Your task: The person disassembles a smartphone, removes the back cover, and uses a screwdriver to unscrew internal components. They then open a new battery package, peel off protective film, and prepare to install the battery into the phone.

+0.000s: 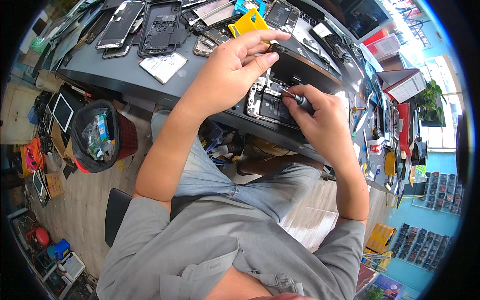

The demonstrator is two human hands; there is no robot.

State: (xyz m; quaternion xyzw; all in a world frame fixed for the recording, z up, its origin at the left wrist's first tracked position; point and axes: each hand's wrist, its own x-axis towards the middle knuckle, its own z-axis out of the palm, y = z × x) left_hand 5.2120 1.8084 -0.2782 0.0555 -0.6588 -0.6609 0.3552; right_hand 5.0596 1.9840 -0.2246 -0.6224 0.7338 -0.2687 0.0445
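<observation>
An opened smartphone (255, 106) lies near the front edge of the grey desk, its inner parts and dark battery (274, 111) showing. Its screen (305, 70) stands raised and tilted along the far side. My left hand (222, 75) grips the screen's left end between thumb and fingers; some of those fingers are hidden. In my right hand (325, 110) is a small dark-handled screwdriver (302, 102), closed in the fingers. Its thin tip points left, over the phone's inside. Whether the tip touches a screw is too small to tell.
Phone housings (160, 30), a white flat battery (163, 66) and a yellow holder (250, 22) crowd the desk beyond my left hand. Small tools and a white bottle (376, 145) lie at the right. A lined waste bin (127, 135) stands on the floor at left.
</observation>
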